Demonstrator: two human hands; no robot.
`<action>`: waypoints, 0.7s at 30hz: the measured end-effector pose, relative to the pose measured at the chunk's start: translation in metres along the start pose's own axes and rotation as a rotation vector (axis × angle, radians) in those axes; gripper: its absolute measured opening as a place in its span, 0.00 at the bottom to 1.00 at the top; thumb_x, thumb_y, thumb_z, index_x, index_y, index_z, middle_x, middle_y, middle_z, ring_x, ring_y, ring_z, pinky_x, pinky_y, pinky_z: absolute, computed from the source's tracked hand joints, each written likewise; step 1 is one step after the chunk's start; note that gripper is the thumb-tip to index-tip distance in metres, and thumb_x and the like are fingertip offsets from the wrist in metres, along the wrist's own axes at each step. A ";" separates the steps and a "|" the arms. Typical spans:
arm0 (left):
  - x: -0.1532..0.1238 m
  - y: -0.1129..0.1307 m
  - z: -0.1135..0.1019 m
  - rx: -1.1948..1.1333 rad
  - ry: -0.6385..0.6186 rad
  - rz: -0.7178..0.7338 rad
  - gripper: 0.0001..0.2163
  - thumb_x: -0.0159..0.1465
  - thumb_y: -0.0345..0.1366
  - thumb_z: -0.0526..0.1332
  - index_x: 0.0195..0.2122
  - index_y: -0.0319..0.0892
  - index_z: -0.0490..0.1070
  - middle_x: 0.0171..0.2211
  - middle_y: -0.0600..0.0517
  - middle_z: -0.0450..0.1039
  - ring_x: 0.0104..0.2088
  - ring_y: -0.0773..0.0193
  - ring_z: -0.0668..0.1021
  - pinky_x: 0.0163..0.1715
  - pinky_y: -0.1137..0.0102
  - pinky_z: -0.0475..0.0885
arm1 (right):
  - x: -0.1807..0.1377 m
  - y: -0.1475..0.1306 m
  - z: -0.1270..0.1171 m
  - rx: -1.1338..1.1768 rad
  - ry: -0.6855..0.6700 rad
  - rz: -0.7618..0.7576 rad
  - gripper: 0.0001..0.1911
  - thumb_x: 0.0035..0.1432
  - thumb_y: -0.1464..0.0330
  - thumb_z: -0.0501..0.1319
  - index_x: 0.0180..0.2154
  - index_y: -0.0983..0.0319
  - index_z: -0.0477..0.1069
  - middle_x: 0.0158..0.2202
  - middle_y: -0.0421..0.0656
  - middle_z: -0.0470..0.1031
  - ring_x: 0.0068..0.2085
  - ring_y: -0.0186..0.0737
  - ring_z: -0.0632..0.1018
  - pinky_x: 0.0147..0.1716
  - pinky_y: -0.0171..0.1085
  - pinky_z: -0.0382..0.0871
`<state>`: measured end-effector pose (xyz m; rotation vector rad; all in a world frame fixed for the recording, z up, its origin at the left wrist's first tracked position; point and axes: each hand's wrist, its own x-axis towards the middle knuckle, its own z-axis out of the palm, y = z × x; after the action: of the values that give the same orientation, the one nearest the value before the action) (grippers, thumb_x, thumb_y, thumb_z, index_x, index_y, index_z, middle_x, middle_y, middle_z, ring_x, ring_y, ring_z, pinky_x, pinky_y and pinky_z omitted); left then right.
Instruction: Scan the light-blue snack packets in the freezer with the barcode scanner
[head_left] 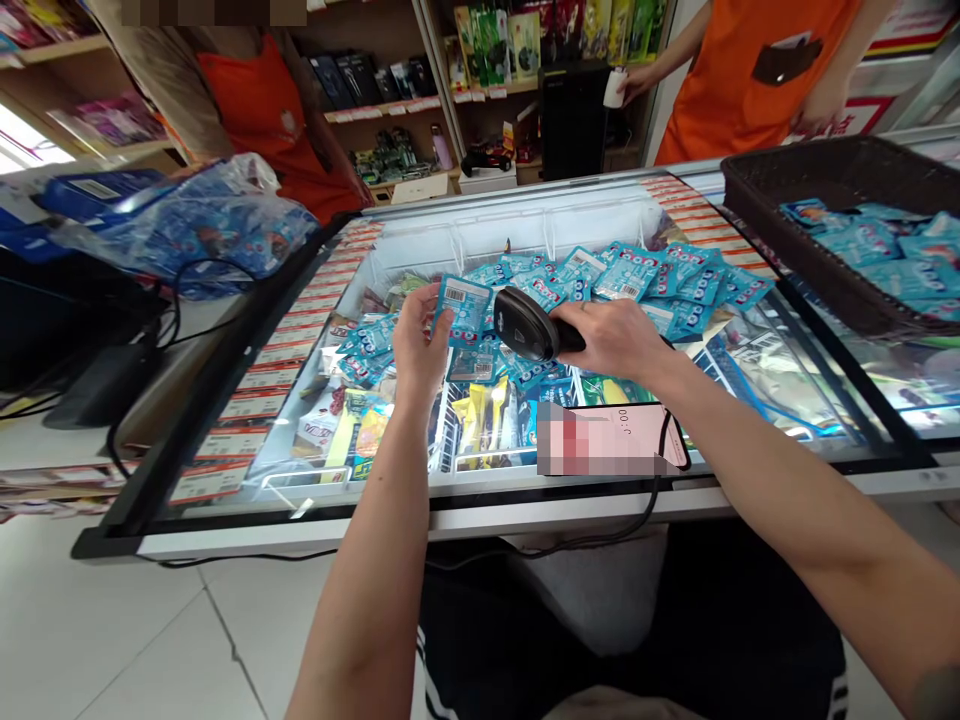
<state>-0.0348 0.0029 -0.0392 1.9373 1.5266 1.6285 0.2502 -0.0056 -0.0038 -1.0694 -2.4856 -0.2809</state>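
Note:
My left hand pinches a blue packet with its barcode side turned up. Just right of it, my right hand is wrapped round the handle of a black barcode scanner. The scanner's head points left and is close to the packet's right edge. Under and beyond both hands, many more blue packets lie in overlapping heaps on the glass top of a chest freezer. A smartphone with a lit screen lies on the glass below my right wrist, and the scanner's cable runs across it.
A dark brown basket with blue packets stands at the right. At the left is a clear plastic bag with blue items. Two people in orange aprons stand beyond the freezer; one hand holds a white object. A black cable hangs along the front edge.

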 end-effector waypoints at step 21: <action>-0.005 0.024 -0.002 0.307 -0.027 0.147 0.17 0.67 0.41 0.54 0.54 0.46 0.71 0.51 0.50 0.76 0.51 0.62 0.77 0.52 0.68 0.70 | 0.000 -0.003 -0.002 -0.009 -0.026 -0.021 0.19 0.60 0.59 0.55 0.47 0.63 0.70 0.38 0.47 0.80 0.35 0.44 0.78 0.27 0.38 0.52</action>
<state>-0.0221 -0.0130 -0.0248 2.2660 1.7483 1.4849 0.2485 -0.0083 -0.0024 -1.0572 -2.5225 -0.2868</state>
